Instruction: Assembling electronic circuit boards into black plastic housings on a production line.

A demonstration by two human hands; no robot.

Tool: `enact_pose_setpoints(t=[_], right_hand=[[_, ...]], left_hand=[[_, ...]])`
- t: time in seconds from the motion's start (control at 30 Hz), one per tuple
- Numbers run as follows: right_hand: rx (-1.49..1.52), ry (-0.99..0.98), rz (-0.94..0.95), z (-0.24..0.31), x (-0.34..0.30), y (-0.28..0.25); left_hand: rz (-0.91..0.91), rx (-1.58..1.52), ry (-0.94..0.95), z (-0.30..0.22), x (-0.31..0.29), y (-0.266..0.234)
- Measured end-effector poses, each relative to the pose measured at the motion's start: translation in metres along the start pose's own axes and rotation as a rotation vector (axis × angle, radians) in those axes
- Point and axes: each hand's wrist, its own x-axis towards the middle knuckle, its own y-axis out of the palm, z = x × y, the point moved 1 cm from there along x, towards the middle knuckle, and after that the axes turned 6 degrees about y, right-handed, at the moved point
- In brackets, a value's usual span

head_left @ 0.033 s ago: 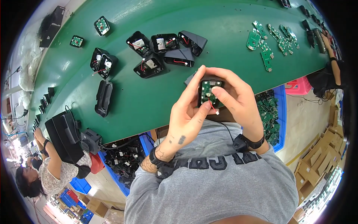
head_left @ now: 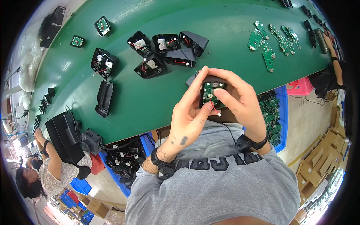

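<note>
Between my two hands is a small black housing point(head_left: 215, 80) with a green circuit board point(head_left: 207, 90) set in its open side. A red wire point(head_left: 215, 109) with a white plug comes off the board's lower end. My left hand point(head_left: 189, 116) wraps the housing from the left, its thumb at the lower end by the wire. From the right, my right hand point(head_left: 240, 99) curls round it and lays its thumb on the board. Fingers hide much of the housing, including its underside. Just beyond my left fingers, part of a dark grey case point(head_left: 190, 80) rests on the table.
Black housings with red wires point(head_left: 162, 44) stand in a group on the green table point(head_left: 142, 101). A black tray-like shell point(head_left: 104, 98) lies left; loose circuit boards point(head_left: 267, 54) lie right. Blue bins point(head_left: 282, 116) flank me below the table edge. Other people work at both sides.
</note>
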Motion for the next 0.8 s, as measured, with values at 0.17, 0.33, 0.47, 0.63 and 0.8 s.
enact_pose_setpoints(t=[0.17, 0.33, 0.47, 0.63, 0.8], right_hand=[[-0.074, -0.13, -0.07, -0.004, -0.005, 0.0], [-0.015, -0.088, -0.067, -0.002, -0.007, 0.003], [0.138, -0.105, -0.084, -0.011, -0.005, 0.004], [0.099, -0.14, -0.05, -0.011, 0.0, 0.004], [-0.148, -0.53, -0.323, -0.018, 0.005, -0.007]], left_hand=[[-0.024, 0.054, 0.051, -0.003, -0.002, 0.003], [-0.03, 0.082, 0.043, -0.008, -0.003, 0.006], [-0.037, 0.237, 0.093, -0.006, -0.003, 0.007], [-0.013, 0.222, 0.083, -0.001, -0.004, -0.001], [-0.05, -0.067, 0.074, -0.003, 0.002, 0.001]])
